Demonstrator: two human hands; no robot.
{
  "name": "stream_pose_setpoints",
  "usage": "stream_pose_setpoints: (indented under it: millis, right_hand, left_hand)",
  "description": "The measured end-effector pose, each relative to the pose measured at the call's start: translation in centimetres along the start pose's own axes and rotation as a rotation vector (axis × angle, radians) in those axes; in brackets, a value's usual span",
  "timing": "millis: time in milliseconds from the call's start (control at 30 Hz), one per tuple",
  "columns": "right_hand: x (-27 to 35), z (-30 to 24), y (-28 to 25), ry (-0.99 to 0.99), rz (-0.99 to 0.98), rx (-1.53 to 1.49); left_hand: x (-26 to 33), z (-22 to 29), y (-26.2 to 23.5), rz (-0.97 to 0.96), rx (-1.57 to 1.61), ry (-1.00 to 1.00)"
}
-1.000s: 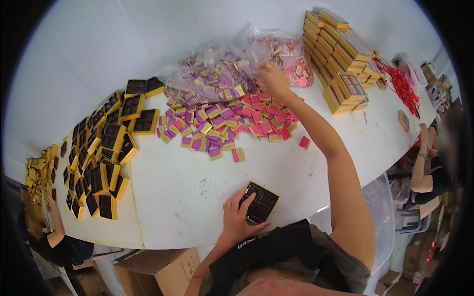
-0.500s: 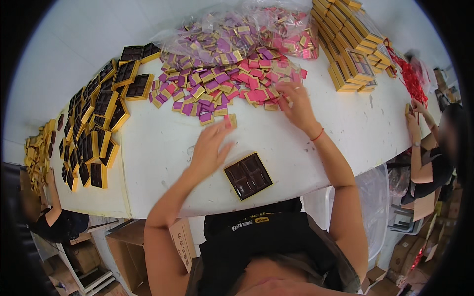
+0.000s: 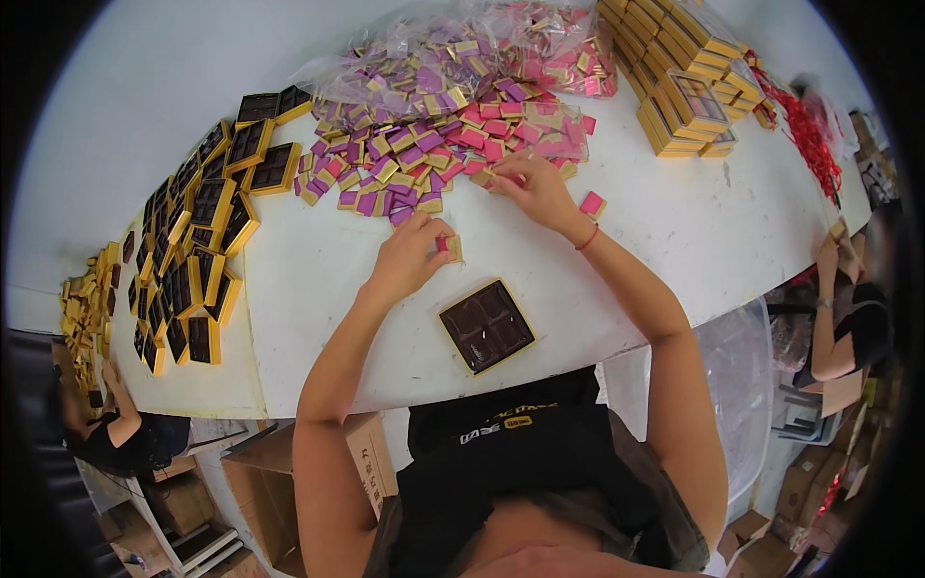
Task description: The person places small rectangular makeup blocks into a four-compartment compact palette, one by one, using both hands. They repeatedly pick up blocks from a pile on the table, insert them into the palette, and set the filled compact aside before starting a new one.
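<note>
Big white surface (image 3: 318, 289) fills most of the view & bends at the edges. On its far part sits a wide heap of small wrapped squares (image 3: 453, 125), purple, pink & gold, some of them under clear plastic bags (image 3: 462, 48). Far right: stacks of gold boxes (image 3: 689, 87), w/ a bunch of red ribbons (image 3: 805, 135) just past them. Along the left side lie rows of open dark trays w/ gold rims (image 3: 198, 241), many of them, some leaning on each other. Under the surface, bottom left, there are brown cardboard boxes (image 3: 361, 462). Another person (image 3: 848, 328) sits at the right end, & one more (image 3: 120, 433) at the low left. Near the person's body lies one dark tray w/ gold rim (image 3: 486, 326), flat, w/ 4 dark spaces inside, nothing in them. Left hand (image 3: 409, 258) is just above that tray, fingers bent & pinching a small pink-and-gold square (image 3: 446, 245) at the tips. Right hand (image 3: 535, 188) is at the near edge of the heap, fingers curled down & touching a small piece there; can't tell if it's lifted. One loose pink square (image 3: 593, 203) lies alone on the surface just right of that hand, by the thin red band (image 3: 588, 238) on the wrist.
</note>
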State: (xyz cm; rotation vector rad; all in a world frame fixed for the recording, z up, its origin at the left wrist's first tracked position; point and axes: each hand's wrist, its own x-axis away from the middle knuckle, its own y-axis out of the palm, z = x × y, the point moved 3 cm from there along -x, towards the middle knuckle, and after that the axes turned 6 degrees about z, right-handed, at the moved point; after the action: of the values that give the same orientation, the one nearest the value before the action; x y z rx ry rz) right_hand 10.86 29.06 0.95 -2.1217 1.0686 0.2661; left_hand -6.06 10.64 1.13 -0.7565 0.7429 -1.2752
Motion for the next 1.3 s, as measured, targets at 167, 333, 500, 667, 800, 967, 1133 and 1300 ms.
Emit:
stream_pose_setpoints:
  millis: [167, 333, 500, 667, 800, 967, 1133, 1300]
  right_hand:
    - [2.7, -2.5, -1.3, 0.617, -0.121, -0.782]
    - [6.0, -5.8, -2.2, 0.631, -0.218, -0.777]
    - [11.3, -7.5, -2.2, 0.525, -0.208, -0.709]
    - [16.3, -8.9, -0.3, 0.531, 0.054, -0.826]
    - [16.6, -10.3, -0.6, 0.101, 0.038, -0.253]
    - [17.7, -11.9, -1.1, 0.178, 0.036, -0.247]
    - [18.7, -12.5, 1.0, 0.046, 0.091, -0.119]
    - [13.8, -11.3, 1.9, 0.087, 0.096, -0.219]
  left_hand:
    - [0.1, 0.8, -0.4, -0.02, 0.051, 0.146]
    - [-0.2, -0.2, -1.0, -0.118, 0.093, -0.008]
    - [2.3, -0.4, -1.0, -0.037, 0.392, -0.238]
    - [9.1, 5.6, 1.5, 0.3, 0.685, -0.24]
    - [9.4, 6.6, 4.0, 0.484, 0.284, -0.126]
    - [9.9, 5.2, 4.4, 0.497, 0.568, -0.317]
    - [11.0, 4.9, 2.7, 0.444, 0.465, -0.32]
    - [13.9, 5.4, 2.2, 0.342, 0.598, -0.356]
